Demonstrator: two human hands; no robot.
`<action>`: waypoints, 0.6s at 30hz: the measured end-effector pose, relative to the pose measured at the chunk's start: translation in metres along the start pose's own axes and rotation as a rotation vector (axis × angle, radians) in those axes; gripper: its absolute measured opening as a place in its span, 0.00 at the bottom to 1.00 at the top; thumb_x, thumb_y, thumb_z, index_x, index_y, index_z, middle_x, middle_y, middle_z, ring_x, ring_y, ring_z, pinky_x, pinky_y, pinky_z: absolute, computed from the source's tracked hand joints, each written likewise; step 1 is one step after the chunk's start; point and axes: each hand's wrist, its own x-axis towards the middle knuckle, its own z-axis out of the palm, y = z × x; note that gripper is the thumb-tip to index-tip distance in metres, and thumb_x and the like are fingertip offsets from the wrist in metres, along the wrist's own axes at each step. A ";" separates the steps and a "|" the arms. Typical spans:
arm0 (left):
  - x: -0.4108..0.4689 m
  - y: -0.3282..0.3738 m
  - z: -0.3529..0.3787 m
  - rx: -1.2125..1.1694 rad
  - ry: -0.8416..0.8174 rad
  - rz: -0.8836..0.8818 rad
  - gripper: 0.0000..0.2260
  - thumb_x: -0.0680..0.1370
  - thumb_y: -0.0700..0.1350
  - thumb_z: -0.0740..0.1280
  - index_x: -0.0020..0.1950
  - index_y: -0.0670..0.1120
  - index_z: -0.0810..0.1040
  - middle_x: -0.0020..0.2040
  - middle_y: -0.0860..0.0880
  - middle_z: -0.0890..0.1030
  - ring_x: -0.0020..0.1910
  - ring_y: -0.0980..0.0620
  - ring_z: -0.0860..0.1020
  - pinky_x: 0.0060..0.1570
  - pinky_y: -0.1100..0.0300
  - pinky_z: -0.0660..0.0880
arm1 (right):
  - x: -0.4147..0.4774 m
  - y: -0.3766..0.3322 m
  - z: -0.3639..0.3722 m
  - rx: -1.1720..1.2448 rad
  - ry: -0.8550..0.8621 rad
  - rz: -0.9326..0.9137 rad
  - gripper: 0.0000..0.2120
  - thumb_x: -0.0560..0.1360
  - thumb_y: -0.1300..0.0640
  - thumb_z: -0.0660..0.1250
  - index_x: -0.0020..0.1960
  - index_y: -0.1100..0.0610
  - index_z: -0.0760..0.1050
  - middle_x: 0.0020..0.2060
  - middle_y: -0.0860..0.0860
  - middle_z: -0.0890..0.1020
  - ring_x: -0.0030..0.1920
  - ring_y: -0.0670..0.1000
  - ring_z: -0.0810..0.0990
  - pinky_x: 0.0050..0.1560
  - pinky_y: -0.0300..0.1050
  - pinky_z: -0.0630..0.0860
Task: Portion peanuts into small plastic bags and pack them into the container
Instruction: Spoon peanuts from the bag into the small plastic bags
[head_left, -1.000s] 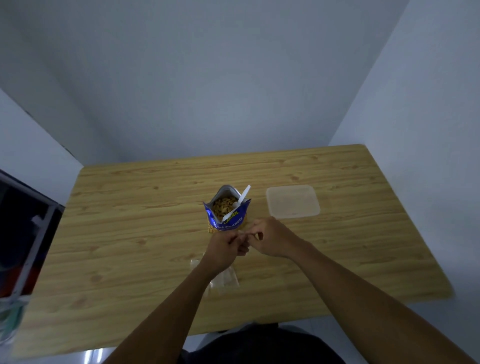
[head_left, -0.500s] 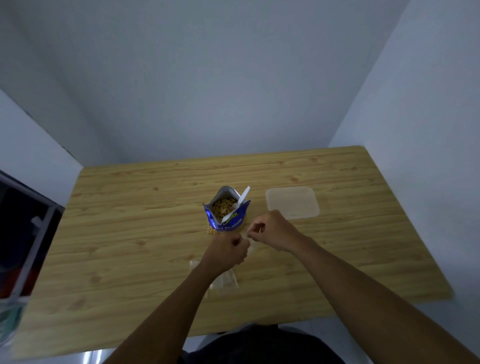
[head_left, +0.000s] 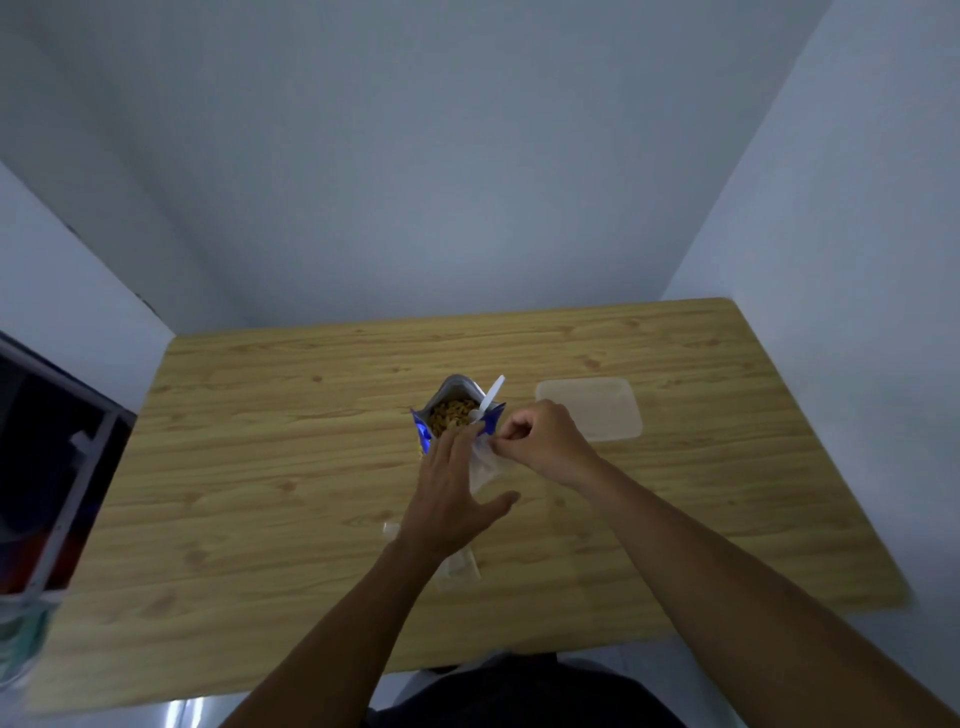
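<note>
An open blue peanut bag (head_left: 451, 413) stands mid-table with peanuts showing and a white plastic spoon (head_left: 488, 399) sticking out of it. Just in front of it my right hand (head_left: 545, 441) pinches the top edge of a small clear plastic bag (head_left: 484, 465). My left hand (head_left: 452, 493) has its fingers stretched out straight, reaching toward the peanut bag and touching the small bag's left side. A clear lidded container (head_left: 589, 408) lies flat to the right of the peanut bag.
A pile of spare small clear bags (head_left: 457, 566) lies on the wooden table (head_left: 260, 493) under my left wrist. A dark shelf frame (head_left: 52, 467) stands off the table's left edge. Walls close in behind and on the right.
My left hand has opened from a pinch and stretched forward toward the peanut bag. My right hand has lifted the small clear bag up beside the peanut bag.
</note>
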 end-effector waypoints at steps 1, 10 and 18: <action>0.001 0.001 0.003 0.009 0.019 -0.018 0.37 0.69 0.61 0.73 0.73 0.46 0.67 0.70 0.51 0.70 0.68 0.53 0.66 0.68 0.60 0.59 | 0.001 -0.001 0.002 0.031 0.001 0.007 0.07 0.69 0.56 0.79 0.35 0.54 0.83 0.31 0.47 0.84 0.33 0.41 0.81 0.37 0.37 0.78; 0.007 0.002 -0.002 0.066 0.168 -0.063 0.14 0.72 0.52 0.64 0.57 0.52 0.77 0.53 0.57 0.81 0.56 0.55 0.77 0.60 0.59 0.62 | 0.008 -0.006 0.008 0.092 -0.051 0.112 0.09 0.67 0.53 0.82 0.37 0.56 0.84 0.33 0.50 0.86 0.36 0.47 0.84 0.44 0.49 0.82; 0.008 -0.008 -0.017 -0.034 0.205 -0.128 0.15 0.72 0.54 0.64 0.57 0.54 0.78 0.51 0.58 0.82 0.53 0.55 0.79 0.58 0.57 0.64 | 0.009 -0.013 0.000 0.301 0.021 0.238 0.14 0.71 0.49 0.78 0.34 0.57 0.80 0.26 0.51 0.79 0.26 0.46 0.74 0.29 0.41 0.69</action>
